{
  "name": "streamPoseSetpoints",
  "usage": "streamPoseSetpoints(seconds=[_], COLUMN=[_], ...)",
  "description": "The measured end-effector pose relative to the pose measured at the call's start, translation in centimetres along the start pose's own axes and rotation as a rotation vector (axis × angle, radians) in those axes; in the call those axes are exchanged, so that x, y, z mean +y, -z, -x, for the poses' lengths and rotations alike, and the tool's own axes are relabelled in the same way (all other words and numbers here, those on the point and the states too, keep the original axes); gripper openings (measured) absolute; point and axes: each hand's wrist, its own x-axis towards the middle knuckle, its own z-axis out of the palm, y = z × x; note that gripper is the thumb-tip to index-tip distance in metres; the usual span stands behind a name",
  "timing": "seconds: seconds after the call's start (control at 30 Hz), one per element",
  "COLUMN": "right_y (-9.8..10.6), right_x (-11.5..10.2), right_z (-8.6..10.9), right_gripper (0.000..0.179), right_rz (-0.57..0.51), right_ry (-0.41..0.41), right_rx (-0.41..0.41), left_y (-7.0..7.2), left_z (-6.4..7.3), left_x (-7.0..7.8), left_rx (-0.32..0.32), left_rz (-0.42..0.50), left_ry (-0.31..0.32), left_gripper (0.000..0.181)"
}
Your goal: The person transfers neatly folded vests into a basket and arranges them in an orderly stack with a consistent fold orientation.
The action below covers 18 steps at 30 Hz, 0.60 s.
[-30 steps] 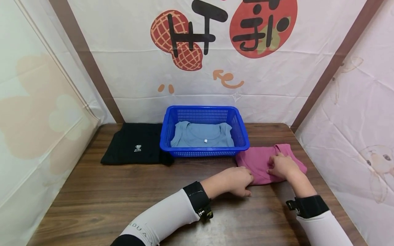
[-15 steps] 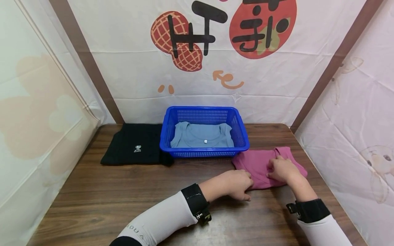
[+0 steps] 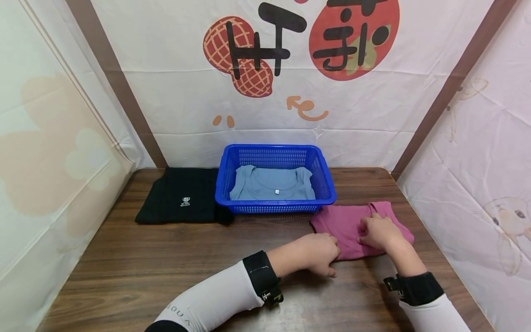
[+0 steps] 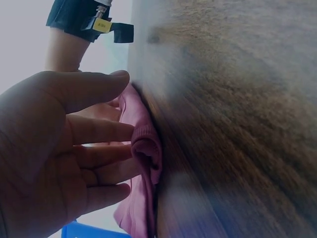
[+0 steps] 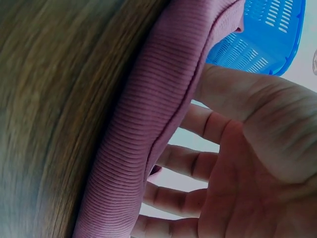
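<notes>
A folded pink ribbed garment (image 3: 342, 223) lies on the wooden table, right of the blue basket (image 3: 275, 207). At its near left corner, my left hand (image 3: 319, 253) touches the edge with fingertips. The left wrist view shows those fingers (image 4: 106, 131) fairly straight against the fold, the thumb held apart from the cloth. My right hand (image 3: 379, 232) rests on top of the garment toward its right side, fingertips and thumb pressing down. In the right wrist view its fingers (image 5: 190, 161) reach over the ribbed cloth (image 5: 143, 119) with gaps between them; their tips are hidden.
A folded light blue shirt (image 3: 269, 182) with a small white tag lies inside the basket. Left of the basket, a folded black garment (image 3: 182, 196) with a small white print sits on the table (image 3: 166, 263). Printed fabric walls (image 3: 178, 101) enclose the table's back and sides.
The pink garment has slid a little toward the front and left under both hands, which moved with it. The basket, blue shirt and black garment have stayed in place.
</notes>
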Motion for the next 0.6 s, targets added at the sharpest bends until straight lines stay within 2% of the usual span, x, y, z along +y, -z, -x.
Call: streamPoseSetpoints(seconds=[0.33,0.6], right_y=[-0.2,-0.3], right_x=[-0.5,-1.2], right_z=[0.3,0.2], right_gripper=[0.031,0.031], right_rz=[-0.002,-0.018], right_ry=[0.013,-0.003], right_rx=[0.024,0.019], left_y=[0.2,0.1], left_z=[1.0,1.4], left_x=[0.7,0.3], left_rx=[-0.01,-0.018], left_rz=[-0.023,0.023], left_ry=[0.033,0.057], left_gripper=[0.039,0.039])
